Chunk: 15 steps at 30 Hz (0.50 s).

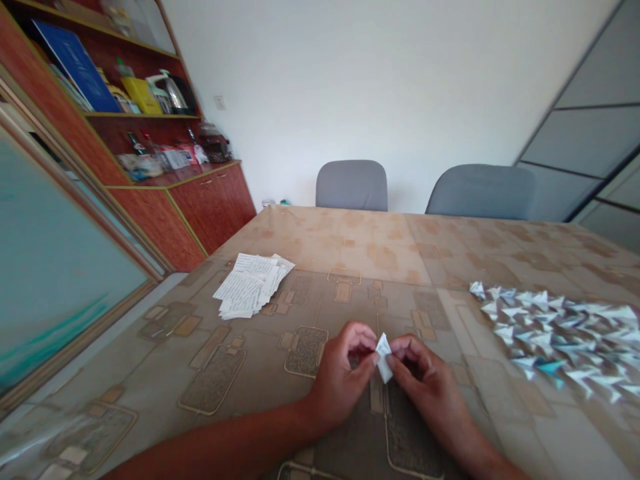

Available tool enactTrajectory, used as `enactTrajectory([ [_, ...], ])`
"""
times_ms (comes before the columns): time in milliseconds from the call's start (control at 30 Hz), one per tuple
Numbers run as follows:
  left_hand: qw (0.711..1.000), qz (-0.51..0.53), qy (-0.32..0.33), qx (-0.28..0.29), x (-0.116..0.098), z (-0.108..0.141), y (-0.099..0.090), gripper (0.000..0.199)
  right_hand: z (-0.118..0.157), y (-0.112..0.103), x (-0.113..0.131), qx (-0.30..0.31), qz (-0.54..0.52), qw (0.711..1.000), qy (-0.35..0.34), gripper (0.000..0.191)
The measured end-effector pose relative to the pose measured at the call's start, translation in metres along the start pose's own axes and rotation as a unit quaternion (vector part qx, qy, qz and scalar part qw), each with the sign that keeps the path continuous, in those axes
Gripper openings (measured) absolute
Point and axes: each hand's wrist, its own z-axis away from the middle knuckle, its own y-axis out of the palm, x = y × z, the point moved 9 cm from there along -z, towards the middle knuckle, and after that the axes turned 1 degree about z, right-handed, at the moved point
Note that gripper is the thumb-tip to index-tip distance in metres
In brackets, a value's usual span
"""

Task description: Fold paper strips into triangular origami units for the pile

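A small folded piece of paper (384, 360), white with a pointed top, is held up between my two hands above the table. My left hand (347, 367) pinches its left edge between thumb and fingers. From the other side, my right hand (423, 373) grips the right edge in the same way. To the left lies a loose stack of printed paper slips (250, 287). Over on the right, many small folded paper pieces (555, 333) are set close together in rows, one of them partly teal.
The table (320, 240) has a patterned cover. Two grey chairs, one (351, 185) near the middle and another (480, 191) further right, stand at its far side. A wooden cabinet (210, 213) with shelves holding a kettle (175, 92) is at the left.
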Motion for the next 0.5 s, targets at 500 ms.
enactTrajectory([
  [500,0.999,0.017,0.016,0.037,-0.006,0.002,0.002,0.012,0.005,0.009,0.012,0.061,-0.076,0.995,-0.022,0.031],
])
